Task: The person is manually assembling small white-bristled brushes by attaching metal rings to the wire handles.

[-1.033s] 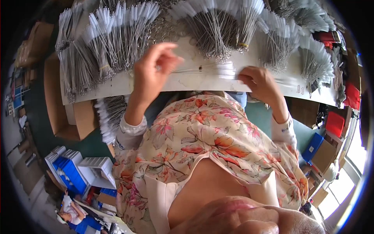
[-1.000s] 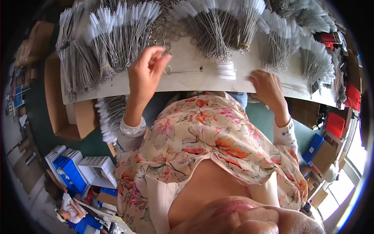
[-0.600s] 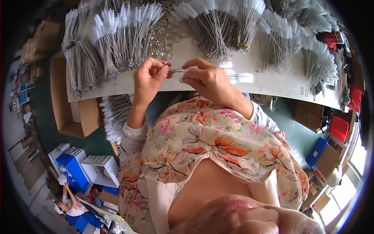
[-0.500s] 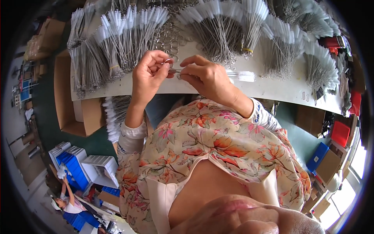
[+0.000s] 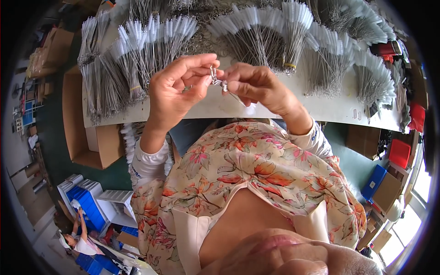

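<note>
My left hand (image 5: 176, 89) pinches a metal ring (image 5: 213, 72) between thumb and fingers, above the near edge of the table. My right hand (image 5: 265, 87) is closed around the thin wire stems of several brushes (image 5: 237, 99), close beside it. Their small looped ends (image 5: 224, 85) stick out toward the ring, and loops show at the ring's lower part. Whether every loop is threaded on it, I cannot tell. The bristle ends are hidden by my right hand.
Bundles of white-bristled wire brushes (image 5: 259, 39) stand across the table (image 5: 316, 107), with loose metal rings (image 5: 201, 43) between them. A cardboard box (image 5: 75, 133) stands left of the table. Plastic bins (image 5: 87, 206) and another person (image 5: 82, 236) are at lower left.
Both hands have turned and come closer together. The ring now stands upright at my left fingertips, and the brush heads formerly visible right of my right hand are out of sight.
</note>
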Tool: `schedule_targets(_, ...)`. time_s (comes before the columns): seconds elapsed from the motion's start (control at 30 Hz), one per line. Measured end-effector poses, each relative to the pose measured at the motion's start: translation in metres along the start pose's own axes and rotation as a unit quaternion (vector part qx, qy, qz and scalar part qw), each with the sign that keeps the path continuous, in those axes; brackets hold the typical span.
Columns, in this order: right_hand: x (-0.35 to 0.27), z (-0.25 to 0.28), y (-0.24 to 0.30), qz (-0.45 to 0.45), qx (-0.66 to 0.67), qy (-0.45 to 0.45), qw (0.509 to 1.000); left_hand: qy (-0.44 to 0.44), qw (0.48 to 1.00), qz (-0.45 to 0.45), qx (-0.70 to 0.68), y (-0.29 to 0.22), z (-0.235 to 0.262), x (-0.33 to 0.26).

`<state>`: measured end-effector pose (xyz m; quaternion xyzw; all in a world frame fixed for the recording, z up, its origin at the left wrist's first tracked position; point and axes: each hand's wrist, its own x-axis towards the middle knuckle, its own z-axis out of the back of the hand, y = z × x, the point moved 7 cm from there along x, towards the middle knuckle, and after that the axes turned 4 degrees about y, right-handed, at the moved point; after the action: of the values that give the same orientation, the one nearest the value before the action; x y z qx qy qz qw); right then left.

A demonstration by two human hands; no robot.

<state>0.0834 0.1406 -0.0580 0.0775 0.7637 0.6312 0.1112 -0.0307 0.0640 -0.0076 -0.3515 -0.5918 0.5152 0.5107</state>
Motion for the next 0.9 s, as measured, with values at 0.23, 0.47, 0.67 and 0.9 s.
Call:
schedule_targets(0.23,0.007,0.004,0.063,0.076,0.033,-0.075,0.994,-0.039,0.954,-0.201,0.22,-0.05,-0.01,0.006)
schedule_targets(0.47,0.014,0.011,0.073,0.108,-0.02,-0.061,0.992,-0.057,0.938,-0.231,0.254,-0.056,-0.005,0.015)
schedule_targets(0.67,0.007,0.014,0.082,0.135,-0.082,-0.086,0.984,-0.006,0.951,-0.196,0.241,-0.064,-0.008,0.025)
schedule_targets(0.9,0.0,0.017,0.085,0.169,-0.132,-0.124,0.969,-0.023,0.966,-0.173,0.19,-0.056,-0.009,0.025)
